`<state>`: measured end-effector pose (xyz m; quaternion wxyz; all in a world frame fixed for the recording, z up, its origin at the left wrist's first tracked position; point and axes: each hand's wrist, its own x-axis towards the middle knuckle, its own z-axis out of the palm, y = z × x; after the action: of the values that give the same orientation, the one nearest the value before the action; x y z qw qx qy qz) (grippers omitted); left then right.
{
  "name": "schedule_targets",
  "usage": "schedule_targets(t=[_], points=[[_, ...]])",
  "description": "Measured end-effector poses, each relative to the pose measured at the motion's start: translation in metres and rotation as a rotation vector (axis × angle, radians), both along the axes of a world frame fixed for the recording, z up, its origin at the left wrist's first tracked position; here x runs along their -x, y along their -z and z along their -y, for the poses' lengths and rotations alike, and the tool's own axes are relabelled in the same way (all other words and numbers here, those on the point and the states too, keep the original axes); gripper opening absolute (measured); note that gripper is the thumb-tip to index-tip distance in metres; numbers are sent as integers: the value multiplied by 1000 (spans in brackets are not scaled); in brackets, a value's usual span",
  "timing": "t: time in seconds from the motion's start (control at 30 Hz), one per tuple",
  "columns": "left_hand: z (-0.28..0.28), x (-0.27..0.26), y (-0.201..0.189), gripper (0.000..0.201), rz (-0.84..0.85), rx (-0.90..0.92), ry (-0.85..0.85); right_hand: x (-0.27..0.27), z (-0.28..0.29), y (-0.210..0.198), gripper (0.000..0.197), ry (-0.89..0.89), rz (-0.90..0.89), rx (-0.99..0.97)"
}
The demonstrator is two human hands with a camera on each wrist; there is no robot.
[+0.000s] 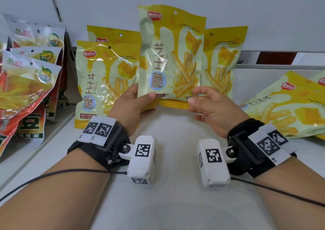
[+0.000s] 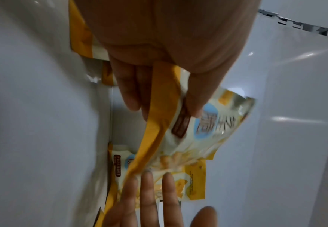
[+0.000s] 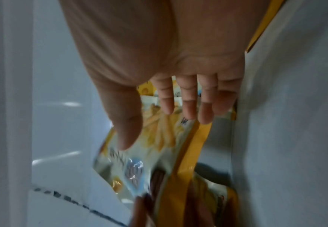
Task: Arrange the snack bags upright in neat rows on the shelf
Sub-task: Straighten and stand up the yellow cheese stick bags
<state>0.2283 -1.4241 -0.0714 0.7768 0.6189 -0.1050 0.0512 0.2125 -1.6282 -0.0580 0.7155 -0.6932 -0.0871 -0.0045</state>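
Left hand pinches bag bottom corner, held upright above shelf mid-row; right hand open beside it, should steady the base while it's set down square.

Yellow snack bag: "芝士脆"; neighbour bag: "ZHISHICUI" (small print unreadable).

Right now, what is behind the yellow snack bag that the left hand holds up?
Behind the held yellow snack bag, two more yellow bags stand upright: one at its left, one at its right. The held bag covers part of each, and the shelf back wall behind it.
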Motion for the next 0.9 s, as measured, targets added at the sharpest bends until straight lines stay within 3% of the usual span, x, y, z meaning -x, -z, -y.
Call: schedule_targets(t=[0.1,0.17,0.23,0.3,0.43,0.53,0.57,0.73,0.9], points=[[4,7,-3,29,9,-22,163,5,-8,1,78,-126,5,-28],[5,12,-5,41,6,-92,277,8,-9,1,71,-188,37,-63],[8,14,-6,47,20,-117,307,12,-11,0,48,-205,51,-41],[10,13,-6,38,58,-103,200,11,-9,0,31,-148,46,-38],[1,3,-3,13,58,-101,-145,6,-6,-1,33,-71,-46,-167],[-4,-2,3,45,1,-154,-94,6,-6,-2,34,-105,-66,-196],[-4,-1,3,46,-7,-162,-46,6,-7,-3,33,-123,-55,-163],[-2,0,3,10,39,-117,-66,4,-3,2,58,-122,-30,-107],[-1,-1,3,9,35,-129,-125,-4,1,10,57,25,-9,201]])
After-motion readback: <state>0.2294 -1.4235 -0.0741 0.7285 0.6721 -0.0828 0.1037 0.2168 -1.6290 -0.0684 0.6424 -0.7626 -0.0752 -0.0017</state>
